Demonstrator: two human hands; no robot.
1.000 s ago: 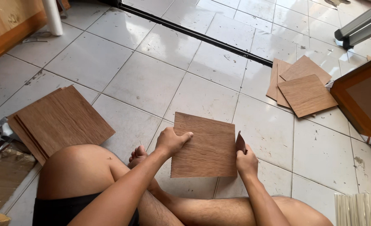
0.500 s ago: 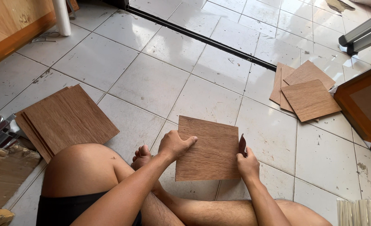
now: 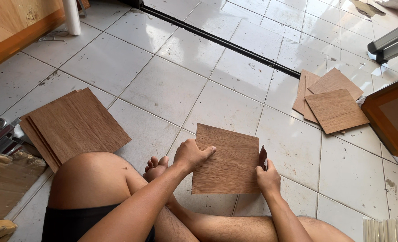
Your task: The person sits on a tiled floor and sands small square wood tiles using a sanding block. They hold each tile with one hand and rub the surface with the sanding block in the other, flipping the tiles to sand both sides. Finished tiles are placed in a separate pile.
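I sit cross-legged on white floor tiles and hold a square brown plywood sheet (image 3: pixel 228 159) flat in front of me. My left hand (image 3: pixel 191 154) grips its left edge, thumb on top. My right hand (image 3: pixel 266 177) is at the sheet's right edge and holds a small dark piece (image 3: pixel 262 157) against that edge; what the piece is cannot be told.
A stack of similar plywood sheets (image 3: pixel 73 125) lies on the floor at my left. Several more sheets (image 3: pixel 331 105) lie fanned out at the right. An orange-framed board (image 3: pixel 394 118) stands at the far right, a dark floor track (image 3: pixel 217 40) runs across ahead.
The sheet and both hands keep nearly the same pose; only the view has shifted slightly.
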